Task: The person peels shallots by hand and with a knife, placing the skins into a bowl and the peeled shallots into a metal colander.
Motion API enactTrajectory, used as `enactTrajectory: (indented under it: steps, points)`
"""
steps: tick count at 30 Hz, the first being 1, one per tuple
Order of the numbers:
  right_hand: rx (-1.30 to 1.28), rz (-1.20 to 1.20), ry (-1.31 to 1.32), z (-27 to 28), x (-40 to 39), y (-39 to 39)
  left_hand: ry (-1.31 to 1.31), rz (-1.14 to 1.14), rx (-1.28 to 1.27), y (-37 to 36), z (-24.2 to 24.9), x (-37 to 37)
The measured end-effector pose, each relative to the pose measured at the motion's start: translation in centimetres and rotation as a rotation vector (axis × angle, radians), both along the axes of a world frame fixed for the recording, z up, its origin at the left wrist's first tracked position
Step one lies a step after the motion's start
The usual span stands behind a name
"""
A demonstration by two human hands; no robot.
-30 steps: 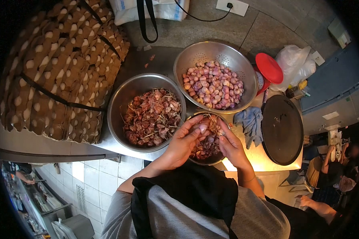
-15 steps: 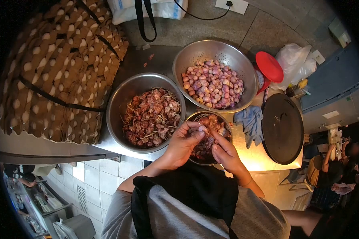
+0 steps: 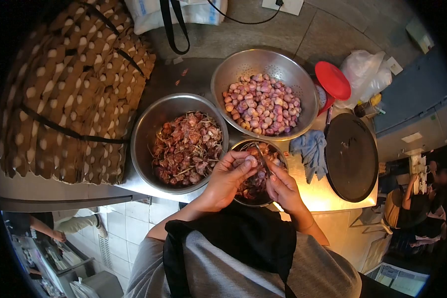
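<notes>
My left hand is closed around a small pale shallot, pinched between thumb and fingertips. Closed on a small knife, my right hand has the thin blade pointing up beside the shallot. Both hands are over a smaller metal bowl of loose reddish-brown skins, which they partly cover. Left of them, a large steel bowl holds unpeeled shallots with stringy roots. Behind the hands, a steel colander contains many pinkish-purple peeled shallots.
Stacked egg trays bound with black straps stand at left. On the right are a blue cloth, a round black pan, a red-topped scale and plastic bags. Other people are in the background on both sides.
My right hand has turned, and the knife blade now shows upright beside the shallot. The left hand keeps its pinch. The view has shifted slightly, and a person shows more at lower left.
</notes>
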State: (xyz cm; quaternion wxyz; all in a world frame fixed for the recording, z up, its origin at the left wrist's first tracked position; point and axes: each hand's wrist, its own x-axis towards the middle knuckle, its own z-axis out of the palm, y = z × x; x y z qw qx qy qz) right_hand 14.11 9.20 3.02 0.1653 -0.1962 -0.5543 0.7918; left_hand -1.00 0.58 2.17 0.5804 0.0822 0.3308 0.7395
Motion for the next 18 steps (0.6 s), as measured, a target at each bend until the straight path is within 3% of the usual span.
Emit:
enactTrajectory:
  steps: [11, 16, 18]
  points:
    - [0.052, -0.073, -0.034, -0.5, -0.6, -0.2, 0.000, -0.045, -0.073, 0.2, -0.1, -0.4]
    - [0.132, -0.210, -0.044, -0.8, -0.6, -0.2, 0.201, 0.088, -0.119, 2.9, 1.6, -2.1]
    - [0.107, -0.201, -0.028, -1.6, -0.4, -0.1, 0.132, -0.032, 0.060, 4.9, 3.2, -3.9]
